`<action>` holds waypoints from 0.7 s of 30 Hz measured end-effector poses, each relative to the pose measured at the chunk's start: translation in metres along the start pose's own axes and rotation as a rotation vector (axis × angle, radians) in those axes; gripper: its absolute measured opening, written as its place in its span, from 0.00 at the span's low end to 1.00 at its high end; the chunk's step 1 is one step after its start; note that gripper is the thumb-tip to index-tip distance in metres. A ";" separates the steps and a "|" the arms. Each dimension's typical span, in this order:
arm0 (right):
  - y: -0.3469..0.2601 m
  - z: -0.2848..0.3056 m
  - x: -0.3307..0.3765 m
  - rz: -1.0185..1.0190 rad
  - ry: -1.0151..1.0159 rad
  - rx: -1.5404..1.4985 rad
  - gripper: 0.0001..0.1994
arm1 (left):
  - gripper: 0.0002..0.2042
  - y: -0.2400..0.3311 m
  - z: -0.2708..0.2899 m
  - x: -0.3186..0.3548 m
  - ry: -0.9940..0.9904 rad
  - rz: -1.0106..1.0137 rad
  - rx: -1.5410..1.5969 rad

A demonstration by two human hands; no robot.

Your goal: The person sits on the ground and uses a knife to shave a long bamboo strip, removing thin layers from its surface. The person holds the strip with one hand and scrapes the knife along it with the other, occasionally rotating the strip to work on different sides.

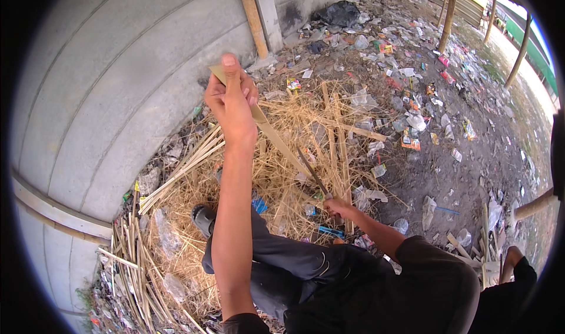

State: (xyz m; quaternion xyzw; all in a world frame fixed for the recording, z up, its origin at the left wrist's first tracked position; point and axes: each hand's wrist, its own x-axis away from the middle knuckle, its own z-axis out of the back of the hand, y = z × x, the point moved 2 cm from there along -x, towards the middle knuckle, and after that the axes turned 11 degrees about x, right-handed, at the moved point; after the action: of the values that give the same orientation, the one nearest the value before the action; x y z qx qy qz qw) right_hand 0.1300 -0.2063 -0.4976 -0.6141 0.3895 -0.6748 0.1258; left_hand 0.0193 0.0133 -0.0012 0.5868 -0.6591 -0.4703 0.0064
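My left hand (234,102) is raised in the upper middle, its thumb and fingers closed around the upper part of a flat, pale bamboo strip (275,139). The strip slants down to the right, toward the knife. My right hand (338,206) is wrapped around the handle of a long, dark-bladed knife (313,172). The blade points up and left, close to the strip's lower end; whether they touch I cannot tell. Below the strip lies a heap of curled bamboo shavings (273,187).
Bundled thin bamboo strips (185,166) lean at the left, with more pieces (132,263) lower down. A concrete wall (118,99) rises on the left. Plastic litter (415,122) covers the ground to the right. Another person's arm (517,266) shows at the lower right.
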 end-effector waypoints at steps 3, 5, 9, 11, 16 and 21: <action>0.016 0.026 0.004 -0.012 0.099 -0.171 0.10 | 0.22 0.004 0.001 0.001 0.002 0.012 0.002; 0.002 0.034 0.006 0.011 0.116 -0.211 0.13 | 0.22 0.003 0.005 0.002 0.018 0.014 -0.009; -0.063 0.034 0.043 0.208 -0.026 -0.351 0.13 | 0.22 0.002 0.008 0.000 0.079 -0.028 -0.060; -0.096 0.030 0.068 0.373 -0.109 -0.374 0.13 | 0.23 0.002 0.000 -0.003 0.109 -0.061 -0.069; -0.083 0.008 0.052 0.291 -0.148 -0.336 0.10 | 0.23 -0.002 -0.018 -0.004 0.097 -0.054 -0.052; -0.051 0.033 0.001 0.046 -0.126 -0.125 0.11 | 0.23 -0.003 -0.011 -0.005 0.031 -0.041 -0.011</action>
State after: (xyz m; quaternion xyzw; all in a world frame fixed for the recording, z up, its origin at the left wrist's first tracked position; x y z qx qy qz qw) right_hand 0.1764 -0.1849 -0.4639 -0.6529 0.4362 -0.6061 0.1267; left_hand 0.0295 0.0108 0.0062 0.6073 -0.6443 -0.4647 0.0103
